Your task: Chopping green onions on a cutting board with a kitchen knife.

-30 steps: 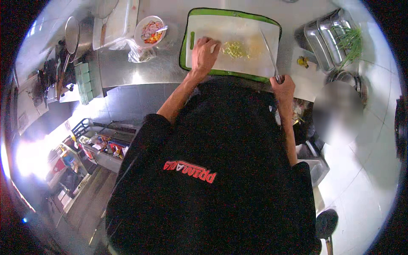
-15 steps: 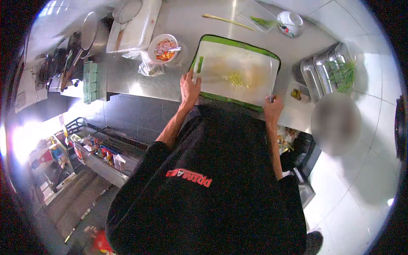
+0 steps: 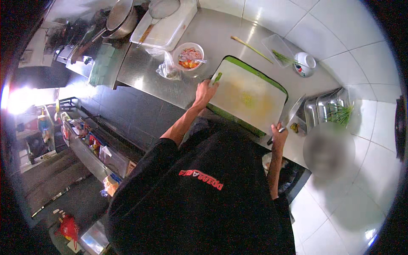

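Observation:
A white cutting board [image 3: 231,87] with a green border lies before me on the steel counter. A small heap of finely chopped pale green bits [image 3: 247,99] sits near its middle. My left hand [image 3: 205,92] is closed on the board's left edge, beside the green handle slot. At the near right corner, my right hand [image 3: 279,135] is wrapped round the dark handle of a knife [image 3: 293,111]. The blade points up and away to the right, off the board. Whether the right fingers also touch the board, I cannot tell.
A bowl of chopped pink and orange pieces [image 3: 189,52] and a plastic bag [image 3: 169,70] stand left. Behind lie a thin stalk [image 3: 251,49], a clear tray [image 3: 272,46] and a white bowl [image 3: 304,64]. At right are metal containers [image 3: 325,108] and green leaves [image 3: 341,114].
The view has turned, so the board looks more slanted. The knife blade now shows to the right of the board. My left hand stays at the board's left edge, with the chopped heap still on it.

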### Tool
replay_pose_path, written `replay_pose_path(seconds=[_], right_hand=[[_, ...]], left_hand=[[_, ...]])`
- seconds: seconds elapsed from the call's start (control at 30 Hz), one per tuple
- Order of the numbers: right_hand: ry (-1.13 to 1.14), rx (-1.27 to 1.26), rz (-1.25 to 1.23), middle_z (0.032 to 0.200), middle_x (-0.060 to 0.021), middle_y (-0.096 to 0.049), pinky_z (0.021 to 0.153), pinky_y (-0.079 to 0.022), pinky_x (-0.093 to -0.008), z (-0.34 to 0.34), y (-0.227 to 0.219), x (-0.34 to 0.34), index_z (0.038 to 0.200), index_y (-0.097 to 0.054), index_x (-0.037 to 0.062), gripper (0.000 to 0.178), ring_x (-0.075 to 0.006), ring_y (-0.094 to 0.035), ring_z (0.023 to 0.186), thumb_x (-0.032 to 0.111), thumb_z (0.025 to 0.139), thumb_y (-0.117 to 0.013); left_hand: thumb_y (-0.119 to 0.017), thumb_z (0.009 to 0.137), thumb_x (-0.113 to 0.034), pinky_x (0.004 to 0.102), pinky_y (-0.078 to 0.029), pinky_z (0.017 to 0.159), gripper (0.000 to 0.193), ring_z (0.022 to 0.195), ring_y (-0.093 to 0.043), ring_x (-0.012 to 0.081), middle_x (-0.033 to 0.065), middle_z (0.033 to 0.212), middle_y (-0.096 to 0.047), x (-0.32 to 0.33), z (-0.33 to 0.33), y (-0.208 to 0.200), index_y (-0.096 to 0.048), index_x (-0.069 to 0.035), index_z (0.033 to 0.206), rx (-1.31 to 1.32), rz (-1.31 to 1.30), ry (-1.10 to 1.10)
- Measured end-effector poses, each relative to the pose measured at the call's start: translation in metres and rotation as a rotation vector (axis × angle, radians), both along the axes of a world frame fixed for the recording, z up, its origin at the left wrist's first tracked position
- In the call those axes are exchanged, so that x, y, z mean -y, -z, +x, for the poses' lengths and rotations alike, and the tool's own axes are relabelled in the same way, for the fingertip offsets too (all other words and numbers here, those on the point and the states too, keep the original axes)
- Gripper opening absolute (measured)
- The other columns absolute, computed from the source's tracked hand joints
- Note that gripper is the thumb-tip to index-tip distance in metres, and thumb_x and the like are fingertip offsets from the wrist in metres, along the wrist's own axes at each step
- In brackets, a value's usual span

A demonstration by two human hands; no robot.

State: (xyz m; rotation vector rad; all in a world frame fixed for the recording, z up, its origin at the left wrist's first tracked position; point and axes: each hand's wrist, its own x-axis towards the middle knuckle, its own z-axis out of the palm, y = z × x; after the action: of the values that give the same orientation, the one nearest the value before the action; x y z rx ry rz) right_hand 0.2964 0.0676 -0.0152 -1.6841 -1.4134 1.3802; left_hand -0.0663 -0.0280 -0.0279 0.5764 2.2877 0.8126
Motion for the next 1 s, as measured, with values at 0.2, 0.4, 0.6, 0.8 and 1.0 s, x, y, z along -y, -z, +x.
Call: replay_pose_path(seconds=[0.2,0.4,0.6,0.8,1.0], right_hand=[[-0.062,-0.079,-0.002,0.072,0.0051,-0.042,0.063,-0.034,-0.0243,0.013,-0.048,0.002,0.071,-0.042,0.0113,0.030,-0.0085,-0.039,0.067,0.009,0.076,-0.072],[-0.230,-0.098,0.080,0.079,0.0023,-0.046,0.070,-0.038,-0.0268,0.014,-0.092,-0.007,0.071,-0.043,0.0091,0.029,-0.0101,-0.042,0.074,0.011,0.078,-0.072],[-0.437,0.548,0.328,0.072,-0.0124,-0.060,0.065,-0.047,-0.0361,-0.072,-0.128,-0.019,0.083,-0.057,-0.0007,0.036,-0.0214,-0.058,0.066,0.034,0.088,-0.066],[-0.744,0.346,0.385,0.068,-0.0151,-0.062,0.055,-0.046,-0.0386,-0.158,-0.139,-0.029,0.082,-0.060,-0.0004,0.043,-0.0270,-0.062,0.060,0.042,0.086,-0.067],[-1.144,0.294,0.433,0.072,-0.0170,-0.063,0.061,-0.050,-0.0405,-0.223,-0.133,-0.007,0.081,-0.061,-0.0007,0.042,-0.0312,-0.063,0.065,0.040,0.084,-0.068]], left_hand=[[-0.069,0.081,-0.050,0.0364,-0.050,0.080,0.073,0.093,-0.063,0.0247,0.0158,0.104,-0.064,0.018,0.013,-0.036,-0.051,0.006,0.123,0.378,0.217,0.009],[-0.066,0.088,-0.033,0.0337,-0.052,0.076,0.050,0.084,-0.061,0.0161,0.0084,0.097,-0.063,0.065,0.023,-0.071,-0.053,0.004,0.120,0.740,0.310,-0.040],[-0.069,0.085,-0.029,0.0275,-0.047,0.054,0.031,0.062,-0.056,0.0113,0.0038,0.077,-0.058,0.140,-0.005,-0.102,-0.053,-0.004,0.091,0.532,0.368,-0.395],[-0.072,0.082,-0.027,0.0306,-0.055,0.063,0.044,0.074,-0.064,0.0161,0.0087,0.088,-0.063,0.201,-0.032,-0.117,-0.055,0.002,0.111,0.316,0.511,-0.806],[-0.071,0.086,-0.020,0.0279,-0.050,0.059,0.022,0.067,-0.058,0.0112,0.0020,0.079,-0.058,0.219,-0.035,-0.122,-0.053,-0.007,0.088,0.191,0.685,-1.003]])
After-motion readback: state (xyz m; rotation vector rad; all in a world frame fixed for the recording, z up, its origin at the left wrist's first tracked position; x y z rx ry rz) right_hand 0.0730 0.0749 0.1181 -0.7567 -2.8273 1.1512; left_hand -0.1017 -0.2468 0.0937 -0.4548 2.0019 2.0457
